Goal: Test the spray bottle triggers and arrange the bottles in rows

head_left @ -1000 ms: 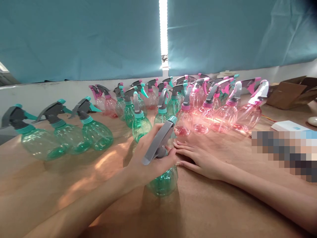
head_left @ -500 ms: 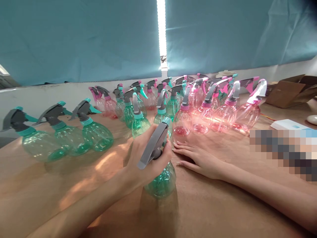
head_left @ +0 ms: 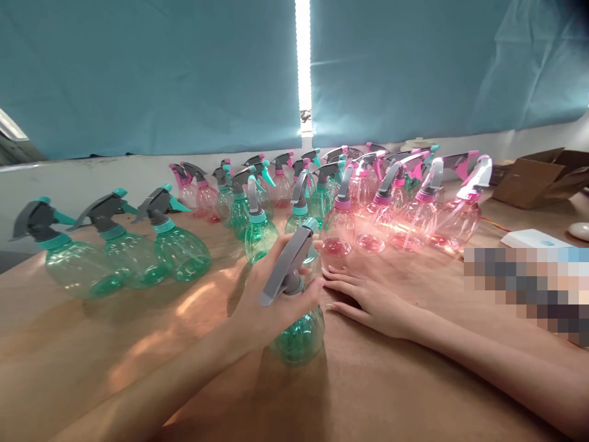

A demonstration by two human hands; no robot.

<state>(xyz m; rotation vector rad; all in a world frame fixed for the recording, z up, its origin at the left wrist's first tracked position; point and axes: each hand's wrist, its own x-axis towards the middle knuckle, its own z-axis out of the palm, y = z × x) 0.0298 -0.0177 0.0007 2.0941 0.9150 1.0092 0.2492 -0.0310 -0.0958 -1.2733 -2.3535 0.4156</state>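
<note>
Directly in front of me a green spray bottle (head_left: 300, 337) stands upright on the table, its grey trigger head with a turquoise nozzle on top. My left hand (head_left: 262, 307) is around the bottle's neck, with thumb stretched out and fingers apart, so the grip looks loosened; the far fingers are partly hidden behind the trigger head. To the right, my right hand (head_left: 370, 304) lies flat on the table, open and holding nothing, its fingertips pointing toward the bottle. Just beyond the hands stand another green spray bottle (head_left: 261, 238) and a pink spray bottle (head_left: 338, 230).
Three green spray bottles (head_left: 181, 252) stand in a row at left. Several pink and green ones crowd the back of the brown table (head_left: 391, 393). At right are a white device (head_left: 536, 239), a cardboard box (head_left: 536, 178) and a blurred-out patch. Blue cloth (head_left: 161, 73) hangs behind.
My left thumb and fingers have spread, uncovering more of the bottle's neck. The bottle stays in nearly the same place. My right hand has hardly moved.
</note>
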